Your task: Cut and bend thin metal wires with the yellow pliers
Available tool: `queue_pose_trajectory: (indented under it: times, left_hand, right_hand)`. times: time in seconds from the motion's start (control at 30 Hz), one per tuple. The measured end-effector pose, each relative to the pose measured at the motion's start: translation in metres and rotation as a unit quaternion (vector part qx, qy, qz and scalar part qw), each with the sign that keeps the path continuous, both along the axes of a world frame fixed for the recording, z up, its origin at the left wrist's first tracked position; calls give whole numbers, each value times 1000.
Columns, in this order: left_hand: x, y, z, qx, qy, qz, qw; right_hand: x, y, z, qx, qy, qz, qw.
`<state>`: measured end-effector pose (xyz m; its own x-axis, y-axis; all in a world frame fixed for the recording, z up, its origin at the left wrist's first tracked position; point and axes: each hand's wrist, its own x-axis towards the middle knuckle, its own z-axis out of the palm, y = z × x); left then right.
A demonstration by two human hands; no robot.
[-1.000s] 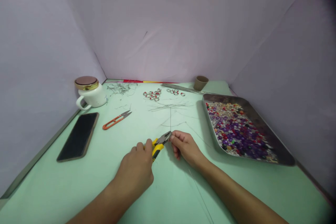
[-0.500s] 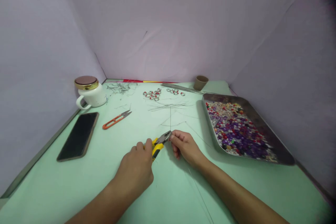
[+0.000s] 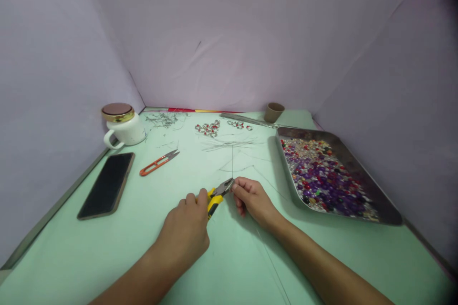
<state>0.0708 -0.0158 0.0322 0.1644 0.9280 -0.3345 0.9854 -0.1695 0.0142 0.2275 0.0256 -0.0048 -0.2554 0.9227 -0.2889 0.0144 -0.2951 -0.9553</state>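
My left hand (image 3: 189, 224) is wrapped round the yellow and black handles of a pair of pliers (image 3: 222, 187). The metal jaws point up and right and meet the fingertips of my right hand (image 3: 252, 198). Those fingers pinch a thin wire (image 3: 232, 162), which stands up from the plier tips. The exact spot where jaws, wire and fingertips meet is partly hidden. Loose thin wires (image 3: 232, 144) lie on the green table (image 3: 200, 162) just beyond. Farther back are small rings of clear and red beads (image 3: 208, 129), with a few more bead rings (image 3: 236, 125) beside them.
A metal tray (image 3: 361, 171) of mixed beads stands at right, near a brown cup (image 3: 274, 112) and a bundle of straight wires (image 3: 246, 119). At left are orange thread snips (image 3: 159, 163), a phone (image 3: 106, 186), a lidded white mug (image 3: 125, 129) and wire scraps (image 3: 165, 119).
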Motion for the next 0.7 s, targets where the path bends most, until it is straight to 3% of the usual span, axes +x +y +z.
queue_pose_trajectory:
  times: [0.7]
  left_hand:
    - [0, 0, -2, 9, 4, -4, 1000]
  right_hand:
    - [0, 0, -1, 0, 10, -1, 1000]
